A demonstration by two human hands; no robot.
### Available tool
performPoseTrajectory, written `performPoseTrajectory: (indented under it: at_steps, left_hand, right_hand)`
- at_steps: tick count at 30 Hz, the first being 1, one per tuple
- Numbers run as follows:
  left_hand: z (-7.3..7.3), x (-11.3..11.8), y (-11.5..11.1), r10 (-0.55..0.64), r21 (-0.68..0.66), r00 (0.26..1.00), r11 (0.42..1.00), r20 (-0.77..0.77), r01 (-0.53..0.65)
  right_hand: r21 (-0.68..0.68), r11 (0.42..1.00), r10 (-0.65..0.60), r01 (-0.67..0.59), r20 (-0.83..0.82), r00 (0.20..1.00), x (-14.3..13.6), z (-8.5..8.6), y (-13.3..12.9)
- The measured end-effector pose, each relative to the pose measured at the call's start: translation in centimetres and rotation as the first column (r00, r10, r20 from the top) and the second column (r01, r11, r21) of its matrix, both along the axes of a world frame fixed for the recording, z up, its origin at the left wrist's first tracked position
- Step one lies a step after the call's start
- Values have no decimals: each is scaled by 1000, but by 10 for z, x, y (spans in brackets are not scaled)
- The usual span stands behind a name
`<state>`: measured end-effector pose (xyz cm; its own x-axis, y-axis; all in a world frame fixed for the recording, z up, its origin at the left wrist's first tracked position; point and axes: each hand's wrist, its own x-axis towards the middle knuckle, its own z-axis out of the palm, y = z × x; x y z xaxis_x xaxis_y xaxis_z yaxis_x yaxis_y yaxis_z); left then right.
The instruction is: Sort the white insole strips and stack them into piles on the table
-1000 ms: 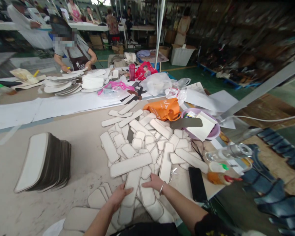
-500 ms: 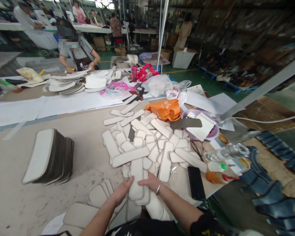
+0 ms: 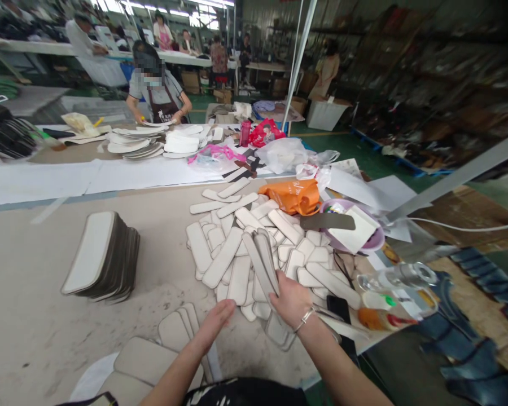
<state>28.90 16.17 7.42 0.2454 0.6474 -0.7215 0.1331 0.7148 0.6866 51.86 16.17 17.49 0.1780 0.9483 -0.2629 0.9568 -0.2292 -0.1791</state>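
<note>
Pinching upright pale strips (image 3: 262, 262), right hand (image 3: 291, 299) beside pile's near edge, left fingers (image 3: 225, 310) together

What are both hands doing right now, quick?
Left hand: open, fingers together, at the near edge of the pile; no piece in its grip.
Right hand: closed on a few long pale pieces, held up at a slant.

Dark racks (image 3: 406, 67) stand beyond the green floor (image 3: 322, 141) (windows (image 3: 203, 20) glow).
</note>
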Motion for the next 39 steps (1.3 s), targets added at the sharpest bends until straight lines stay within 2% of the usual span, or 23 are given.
performPoseTrajectory:
  at_steps: [4, 6, 8, 10, 12, 16, 18, 21, 23, 25, 29, 33, 37, 39]
  left_hand:
    - [11, 15, 4, 118, -28, 943, 993, 312, -115]
    - [20, 21, 8, 98, 58, 892, 989, 441, -137]
    - [34, 25, 13, 35, 175, 864, 974, 503, -141]
    - [50, 25, 18, 10, 277, 886, 948, 464, -156]
    - [68, 20, 22, 15, 364, 943, 920, 333, -143]
    - [99, 6, 32, 42, 505, 997, 861, 62, -68]
    - [109, -1, 36, 44, 515, 999, 856, 7, -41]
    - [116, -9, 37, 89, 539, 996, 838, 23, -88]
    - [116, -14, 33, 124, 589, 992, 799, 36, -121]
    - [111, -17, 25, 118, 635, 993, 765, 16, -101]
    - [86, -21, 13, 117, 660, 993, 748, -21, -74]
    - [66, -22, 11, 93, 650, 994, 759, -50, -39]
    - [54, -17, 18, 97, 640, 995, 765, -1, -73]
    - [50, -12, 24, 158, 550, 987, 821, 35, -151]
  right_hand:
    - [49, 994, 97, -98, 28, 995, -25, 9, -4]
    - [80, 986, 151, -148, -45, 987, -39, 6, -8]
    - [153, 970, 214, -190, -155, 965, -49, 3, -13]
    - [264, 943, 277, -204, -278, 920, -54, 1, -13]
    - [360, 919, 305, -161, -391, 868, -55, -1, -9]
    - [427, 901, 319, -79, -529, 786, -58, 0, 6]
    - [436, 893, 363, -110, -556, 747, -63, 1, 12]
    - [491, 862, 430, -122, -584, 688, -73, -2, 17]
    - [546, 834, 464, -85, -608, 644, -81, -8, 15]
    - [584, 810, 502, -59, -638, 584, -86, -20, 11]
    - [598, 800, 539, -47, -682, 494, -87, -56, 3]
    - [568, 822, 506, -32, -705, 497, -84, -94, -2]
    - [487, 873, 423, -3, -755, 500, -83, -119, 0]
    - [372, 928, 318, 23, -821, 474, -82, -126, 6]
